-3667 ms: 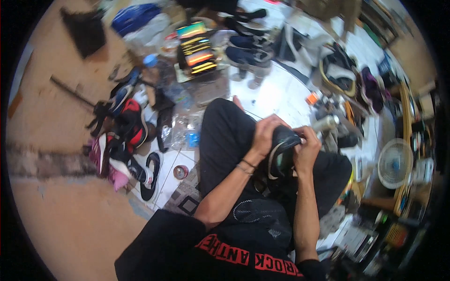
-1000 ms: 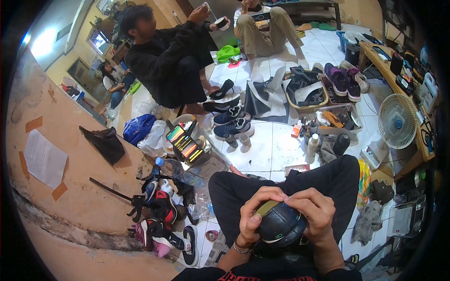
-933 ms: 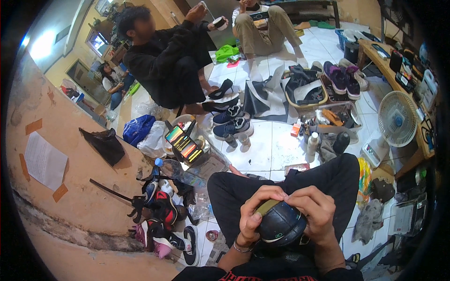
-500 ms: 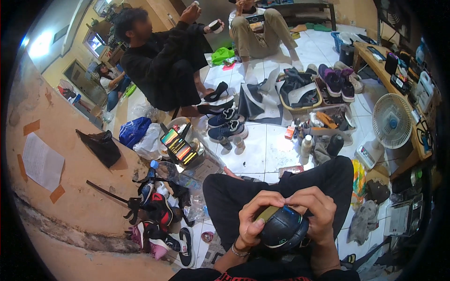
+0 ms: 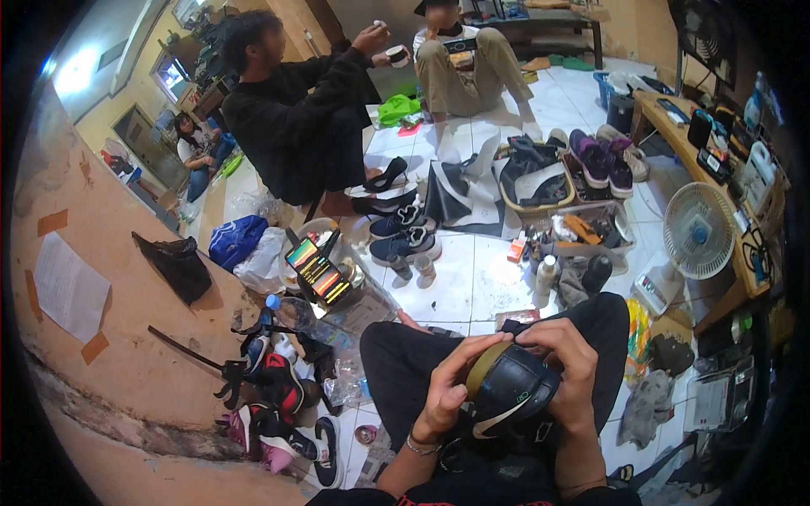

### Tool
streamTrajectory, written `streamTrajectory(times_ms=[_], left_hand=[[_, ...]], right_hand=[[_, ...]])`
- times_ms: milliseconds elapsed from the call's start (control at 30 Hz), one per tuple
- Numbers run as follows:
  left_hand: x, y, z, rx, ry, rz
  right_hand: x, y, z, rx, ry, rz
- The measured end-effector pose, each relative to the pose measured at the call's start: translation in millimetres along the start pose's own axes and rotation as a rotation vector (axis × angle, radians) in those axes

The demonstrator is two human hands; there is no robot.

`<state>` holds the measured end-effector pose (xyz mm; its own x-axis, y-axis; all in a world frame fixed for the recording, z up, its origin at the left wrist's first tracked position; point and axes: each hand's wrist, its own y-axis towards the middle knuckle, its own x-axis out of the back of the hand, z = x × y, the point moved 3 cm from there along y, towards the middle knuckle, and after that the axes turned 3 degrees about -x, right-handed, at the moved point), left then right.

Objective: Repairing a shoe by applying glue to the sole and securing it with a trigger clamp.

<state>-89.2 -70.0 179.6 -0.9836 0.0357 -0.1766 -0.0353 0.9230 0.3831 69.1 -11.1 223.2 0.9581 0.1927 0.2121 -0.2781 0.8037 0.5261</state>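
A black shoe (image 5: 519, 390) with a tan sole edge (image 5: 484, 376) and a pale curved mark on its side is held up in front of my lap. My left hand (image 5: 445, 390) wraps its left side, thumb pressed near the tan edge. On the other side, my right hand (image 5: 571, 368) curls round it, fingers reaching over the top. Both hands are closed on the shoe. Some right fingertips are hidden behind it. My crossed legs in black trousers (image 5: 396, 358) lie beneath and beyond the hands.
Loose shoes (image 5: 283, 396) pile up at left, near a plastic bottle (image 5: 295, 310) and a lit phone (image 5: 318, 271). Ahead are dark sneakers (image 5: 407, 244), a white bottle (image 5: 546, 274) and a crate of tools (image 5: 603, 232). A fan (image 5: 699, 230) stands right. Two people sit on the floor ahead, another farther left.
The shoe has turned in my hands, so its pale side mark and more of the tan edge show. The person in black has lowered their raised hand. My view has shifted slightly.
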Motion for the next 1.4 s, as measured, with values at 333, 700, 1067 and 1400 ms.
streamTrajectory(times_ms=[333,700,1067,1400], left_hand=[[12.8,-10.9,39.8,0.276,-0.236,0.152],[28.1,-19.0,64.4,0.4,-0.284,0.186],[32.5,-31.4,47.5,0.402,-0.341,0.031],[22.5,-36.6,20.1,0.312,-0.396,-0.178]], right_hand=[[11.3,4.8,-20.4,-0.136,-0.061,-0.186],[-0.8,-9.9,-49.3,-0.276,-0.076,-0.051],[-34.3,-20.4,-49.7,-0.377,0.116,0.155],[-54.1,-30.5,-48.6,-0.378,0.223,0.151]])
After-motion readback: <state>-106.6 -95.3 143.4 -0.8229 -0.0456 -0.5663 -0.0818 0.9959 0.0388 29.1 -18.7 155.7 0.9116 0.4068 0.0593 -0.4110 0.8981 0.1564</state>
